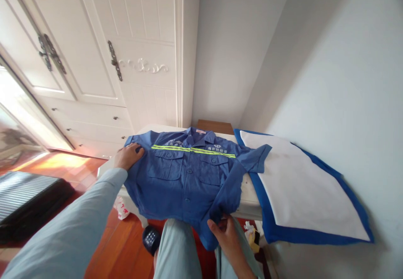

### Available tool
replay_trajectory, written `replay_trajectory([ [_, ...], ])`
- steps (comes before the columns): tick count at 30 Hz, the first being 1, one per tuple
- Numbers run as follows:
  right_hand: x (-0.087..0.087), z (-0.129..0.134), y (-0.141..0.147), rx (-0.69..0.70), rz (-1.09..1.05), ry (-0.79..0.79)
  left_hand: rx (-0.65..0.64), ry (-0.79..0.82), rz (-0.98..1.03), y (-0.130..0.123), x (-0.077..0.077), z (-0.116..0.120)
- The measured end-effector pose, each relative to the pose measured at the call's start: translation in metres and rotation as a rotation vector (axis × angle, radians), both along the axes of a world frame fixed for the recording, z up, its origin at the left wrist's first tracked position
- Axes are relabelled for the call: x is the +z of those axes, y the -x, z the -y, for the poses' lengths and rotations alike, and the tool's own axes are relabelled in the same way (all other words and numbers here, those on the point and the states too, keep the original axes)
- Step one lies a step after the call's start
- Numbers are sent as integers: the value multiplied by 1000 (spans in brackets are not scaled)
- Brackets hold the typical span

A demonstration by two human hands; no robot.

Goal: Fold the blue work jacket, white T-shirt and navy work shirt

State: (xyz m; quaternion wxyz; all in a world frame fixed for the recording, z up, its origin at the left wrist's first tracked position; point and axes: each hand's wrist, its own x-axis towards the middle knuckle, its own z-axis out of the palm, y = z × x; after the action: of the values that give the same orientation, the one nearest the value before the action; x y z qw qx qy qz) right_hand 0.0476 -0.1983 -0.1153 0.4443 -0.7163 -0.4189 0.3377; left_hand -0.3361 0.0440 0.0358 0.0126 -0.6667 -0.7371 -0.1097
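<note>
A blue short-sleeved shirt [189,178] with a yellow-green stripe, two chest pockets and white lettering lies front up over a white table [250,195]. Its lower part hangs past the near edge. My left hand [128,156] rests on the sleeve side at the left, fingers bent over the fabric. Near the bottom right, my right hand [225,233] pinches the shirt's lower edge, where the cloth is gathered and folded. The right sleeve reaches over a white and blue cloth.
The white and blue cloth [308,186] covers the right side, against the wall. Behind stand a white wardrobe [151,82] and a brown box [215,126]. A black case [31,203] and a dark slipper [151,240] are on the wooden floor.
</note>
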Motion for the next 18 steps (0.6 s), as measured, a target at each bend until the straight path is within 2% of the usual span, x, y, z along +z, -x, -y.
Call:
replay_trajectory([
  [3,4,1,-6,-45,95,6,4,2,6,-1,2,1],
  [7,10,10,-10,110,26,51,8,26,16,-2,6,2],
  [11,6,23,0,190,-67,4,23,43,-1,-3,7,1],
  [15,4,26,7,147,-124,79,35,48,-32,-4,7,2],
  [18,11,28,-4,121,-171,104,33,41,-39,-6,8,4],
])
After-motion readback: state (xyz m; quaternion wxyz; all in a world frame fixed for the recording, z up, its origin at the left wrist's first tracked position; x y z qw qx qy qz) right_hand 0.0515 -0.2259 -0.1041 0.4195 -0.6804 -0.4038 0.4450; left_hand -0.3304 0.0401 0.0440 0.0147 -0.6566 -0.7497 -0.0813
